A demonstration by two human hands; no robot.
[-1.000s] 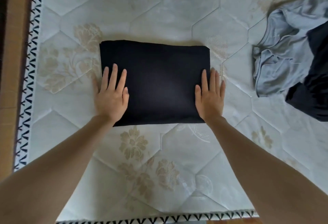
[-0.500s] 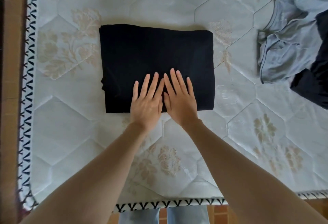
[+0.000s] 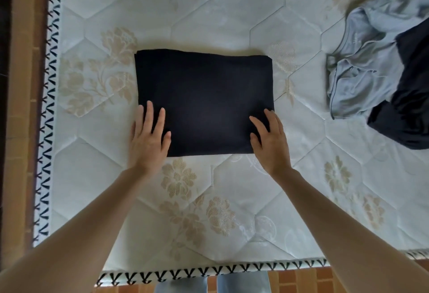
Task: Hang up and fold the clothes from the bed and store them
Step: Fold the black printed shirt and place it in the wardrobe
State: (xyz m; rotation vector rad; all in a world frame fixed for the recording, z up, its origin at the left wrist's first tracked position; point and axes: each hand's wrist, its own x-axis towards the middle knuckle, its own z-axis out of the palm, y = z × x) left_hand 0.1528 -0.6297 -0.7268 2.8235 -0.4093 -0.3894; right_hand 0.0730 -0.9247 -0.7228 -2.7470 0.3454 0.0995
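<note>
Hands flat, I see left hand and right hand with fingers spread, pressing near corners of folded black garment | garment spans between them on bed | grey-and-dark clothes pile far right of right fingers

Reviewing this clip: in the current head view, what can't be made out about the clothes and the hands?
- Folded black garment, head view: its type is unreadable, since the folds hide everything but a plain rectangle.
- Grey garment: crumpled, its top blurred, cut by the right edge.
- Dark garment overlapping it: cut by the right edge.
- Left hand and right hand: palms face down; pressing or only resting is unclear.
</note>
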